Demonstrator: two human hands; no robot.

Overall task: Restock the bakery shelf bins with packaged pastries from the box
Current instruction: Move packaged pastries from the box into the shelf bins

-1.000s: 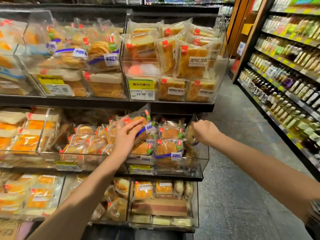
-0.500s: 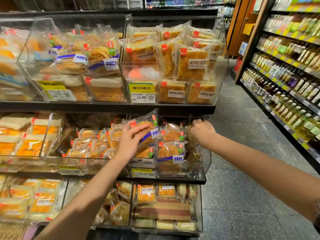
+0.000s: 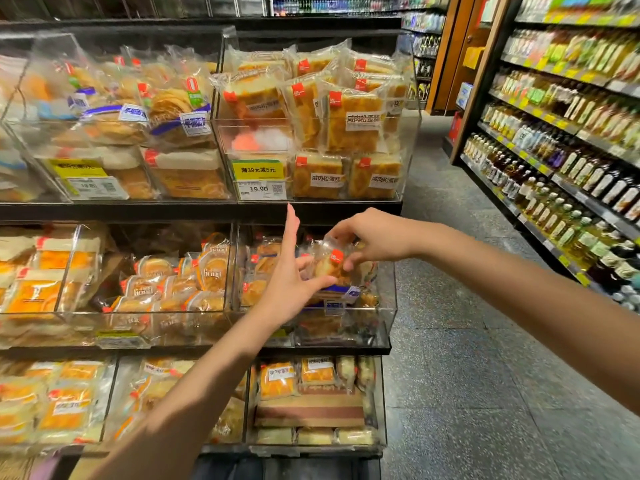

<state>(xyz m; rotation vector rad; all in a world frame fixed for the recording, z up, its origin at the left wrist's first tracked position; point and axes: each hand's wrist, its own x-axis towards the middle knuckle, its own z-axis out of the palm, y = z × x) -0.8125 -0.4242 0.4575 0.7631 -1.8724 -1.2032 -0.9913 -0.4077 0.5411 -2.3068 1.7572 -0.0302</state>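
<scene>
A rack of bakery shelves fills the left and centre of the frame, three tiers of clear plastic bins packed with wrapped pastries. On the right edge a second shelf of bottles runs back along a speckled grey floor. In the upper centre, a bin holds stacked cake slices behind a yellow price tag reading 19.90. Below it, at mid-frame, sits the middle-tier bin, half filled with round pastries in blue-banded wrappers. Both arms reach up from the bottom of the frame and meet over this bin. The left hand is spread, fingers straight and pointing up, its thumb touching the underside of a packaged pastry. The right hand comes in from the right and pinches that same pack from above with curled fingertips, holding it just above the bin's contents.
</scene>
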